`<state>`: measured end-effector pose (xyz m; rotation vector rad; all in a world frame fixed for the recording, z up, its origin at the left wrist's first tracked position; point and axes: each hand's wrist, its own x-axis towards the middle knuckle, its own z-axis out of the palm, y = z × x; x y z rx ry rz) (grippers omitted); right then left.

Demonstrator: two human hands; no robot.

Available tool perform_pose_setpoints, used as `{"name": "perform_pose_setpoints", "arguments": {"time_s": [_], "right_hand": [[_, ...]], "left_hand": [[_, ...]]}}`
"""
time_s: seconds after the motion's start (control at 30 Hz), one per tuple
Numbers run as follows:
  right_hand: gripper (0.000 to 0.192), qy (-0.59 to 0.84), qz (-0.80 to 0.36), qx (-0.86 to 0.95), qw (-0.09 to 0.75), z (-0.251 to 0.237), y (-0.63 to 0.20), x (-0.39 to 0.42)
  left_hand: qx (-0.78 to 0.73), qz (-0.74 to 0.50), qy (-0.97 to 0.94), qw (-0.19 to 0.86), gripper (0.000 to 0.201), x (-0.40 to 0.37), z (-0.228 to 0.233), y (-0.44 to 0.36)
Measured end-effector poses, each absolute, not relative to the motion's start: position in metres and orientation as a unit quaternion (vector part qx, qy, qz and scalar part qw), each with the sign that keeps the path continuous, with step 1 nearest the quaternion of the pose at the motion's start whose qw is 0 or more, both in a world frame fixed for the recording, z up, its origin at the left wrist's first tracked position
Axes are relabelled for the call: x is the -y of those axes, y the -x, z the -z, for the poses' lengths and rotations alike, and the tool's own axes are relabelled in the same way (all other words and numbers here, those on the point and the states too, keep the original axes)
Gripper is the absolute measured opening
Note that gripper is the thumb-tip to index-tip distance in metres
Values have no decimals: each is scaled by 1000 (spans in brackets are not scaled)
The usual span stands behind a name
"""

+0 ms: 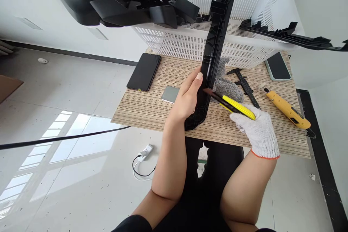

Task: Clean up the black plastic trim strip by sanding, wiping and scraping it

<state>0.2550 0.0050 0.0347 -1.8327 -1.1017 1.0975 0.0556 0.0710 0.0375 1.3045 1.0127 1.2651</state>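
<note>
My bare left hand [187,92] is closed around the lower part of a long black plastic trim strip [214,40], thumb on its face. The strip stands up and away from me, its rounded lower end near the table's front edge. In a white knit glove, my right hand [255,125] grips a yellow and black utility knife [235,105]. The knife's blade end points left and reaches the right edge of the strip, just beside my left thumb; whether it touches cannot be made out. Behind the strip lies a grey cloth [227,87], partly hidden.
A white plastic basket [174,41] stands at the back, with black plastic parts [130,3] jutting left and another black strip [288,36] right. On the table [141,112] lie a black tablet [144,71], a phone [277,66], calipers [246,87], a yellow power tool [288,108] and a grey plate [170,94].
</note>
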Motion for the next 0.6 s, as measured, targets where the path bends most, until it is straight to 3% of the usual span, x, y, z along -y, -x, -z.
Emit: {"name": "perform_pose_setpoints", "arguments": {"time_s": [0.2, 0.33, 0.5, 0.6], "right_hand": [[41, 717, -414, 404, 389, -37, -255, -5], [43, 711, -443, 431, 336, -39, -254, -5], [39, 711, -427, 399, 391, -38, -252, -6], [39, 708, -447, 410, 361, -38, -253, -6]], "left_hand": [[-418, -529, -542, 502, 42, -71, -36, -55], [-414, -529, -542, 505, 40, -72, -36, -55], [-415, -526, -548, 501, 43, -71, -37, -55], [-420, -527, -545, 498, 42, -71, -38, -54]]}}
